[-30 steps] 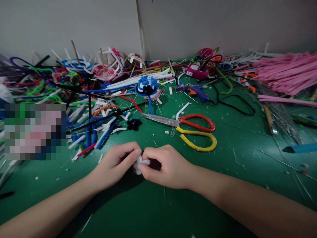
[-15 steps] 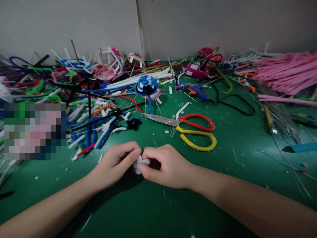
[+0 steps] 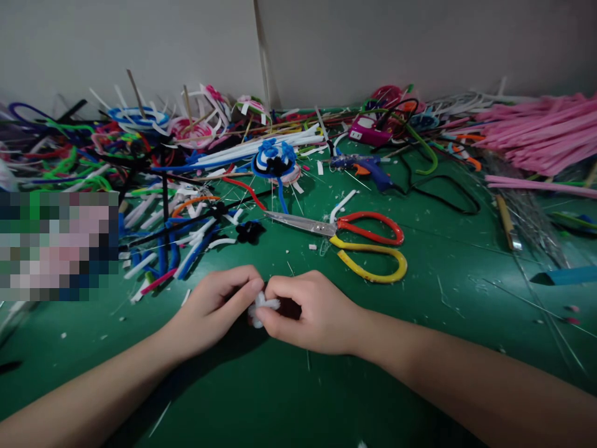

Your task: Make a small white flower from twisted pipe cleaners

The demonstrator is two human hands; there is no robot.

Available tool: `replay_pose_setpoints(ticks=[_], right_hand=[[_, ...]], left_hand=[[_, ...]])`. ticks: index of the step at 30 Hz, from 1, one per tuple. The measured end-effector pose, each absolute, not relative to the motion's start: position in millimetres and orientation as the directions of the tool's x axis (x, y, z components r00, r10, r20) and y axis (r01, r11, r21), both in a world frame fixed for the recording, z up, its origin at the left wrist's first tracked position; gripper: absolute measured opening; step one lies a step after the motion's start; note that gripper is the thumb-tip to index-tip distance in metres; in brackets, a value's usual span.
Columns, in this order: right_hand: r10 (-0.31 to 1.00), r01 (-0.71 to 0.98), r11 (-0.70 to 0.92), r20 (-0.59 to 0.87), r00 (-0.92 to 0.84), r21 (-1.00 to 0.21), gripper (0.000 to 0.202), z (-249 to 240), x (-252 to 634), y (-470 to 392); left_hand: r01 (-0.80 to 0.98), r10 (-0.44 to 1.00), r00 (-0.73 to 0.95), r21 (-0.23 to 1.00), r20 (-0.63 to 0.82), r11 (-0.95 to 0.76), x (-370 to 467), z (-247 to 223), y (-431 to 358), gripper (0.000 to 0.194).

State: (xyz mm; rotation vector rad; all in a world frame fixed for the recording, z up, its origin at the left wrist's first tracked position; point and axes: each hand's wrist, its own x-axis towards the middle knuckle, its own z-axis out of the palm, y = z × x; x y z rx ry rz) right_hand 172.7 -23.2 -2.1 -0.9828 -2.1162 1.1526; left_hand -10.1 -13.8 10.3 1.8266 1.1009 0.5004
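Observation:
Between my two hands, low in the middle of the view, is a small folded white pipe cleaner piece point(image 3: 259, 315). My left hand point(image 3: 217, 308) pinches its left side with thumb and forefinger. On its other side, my right hand point(image 3: 317, 314) grips it between thumb and curled forefinger. Parts of the white piece are hidden by the fingers. Just beyond my hands lie scissors point(image 3: 321, 228) with one red and one yellow handle, pointing left. A black flower shape point(image 3: 250, 232) rests left of the blade tips.
Behind the scissors are a blue glue gun point(image 3: 370, 171) with its cord and a blue-and-white pipe cleaner figure point(image 3: 273, 160). Cut pipe cleaners point(image 3: 161, 242) litter the left. Pink pipe cleaners point(image 3: 541, 137) are heaped at the back right, near a wooden-handled tool point(image 3: 507, 224). A purple socket block point(image 3: 369, 129) sits behind.
Both hands keep nearly the same hold on the white pipe cleaner piece. The whole view has shifted slightly, with things on the left sitting a little further left.

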Motion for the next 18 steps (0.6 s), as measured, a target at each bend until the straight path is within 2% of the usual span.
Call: replay_pose_setpoints(ticks=[18], right_hand=[[0.799, 0.345, 0.366, 0.102, -0.593, -0.865, 0.021, -2.0, 173.1, -23.3]], left_hand=[[0.487, 0.85, 0.515, 0.854, -0.111, -0.184, -9.5, 11.1, -14.7, 0.031]])
